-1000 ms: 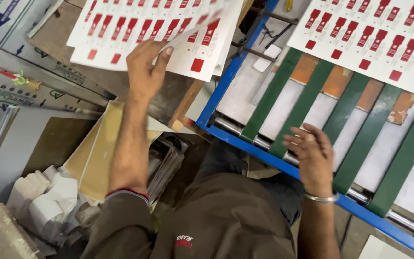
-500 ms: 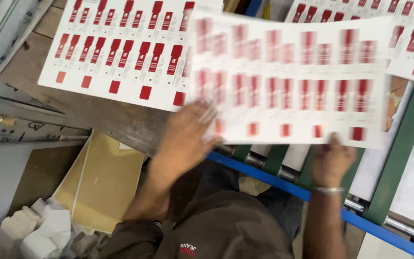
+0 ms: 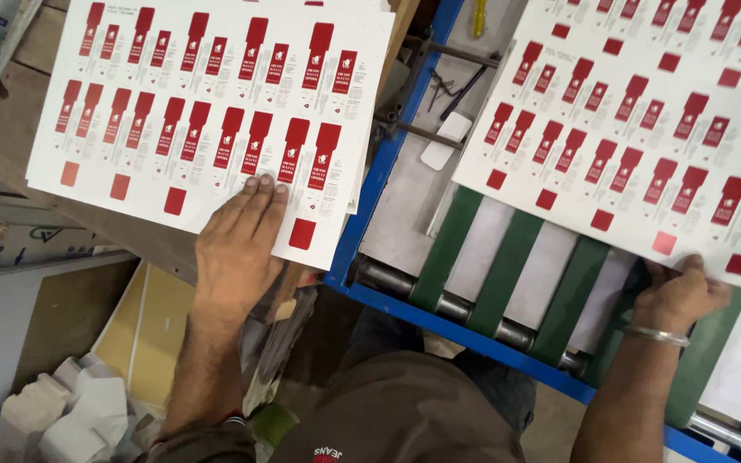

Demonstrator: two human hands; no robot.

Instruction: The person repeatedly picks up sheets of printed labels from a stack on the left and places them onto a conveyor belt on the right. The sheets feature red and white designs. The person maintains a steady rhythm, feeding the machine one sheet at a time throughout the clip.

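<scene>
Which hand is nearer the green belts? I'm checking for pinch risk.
Right. The right hand grips a printed sheet directly over the green belts; the left hand presses the sheet stack beyond the blue frame.

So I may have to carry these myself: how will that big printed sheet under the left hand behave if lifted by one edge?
The printed sheet looks thin and wide, so it would probably droop and flex. It overhangs the stack's edge near the left hand without sagging much, suggesting light card rather than paper. Its smooth face may slide easily off the sheets beneath.
</scene>
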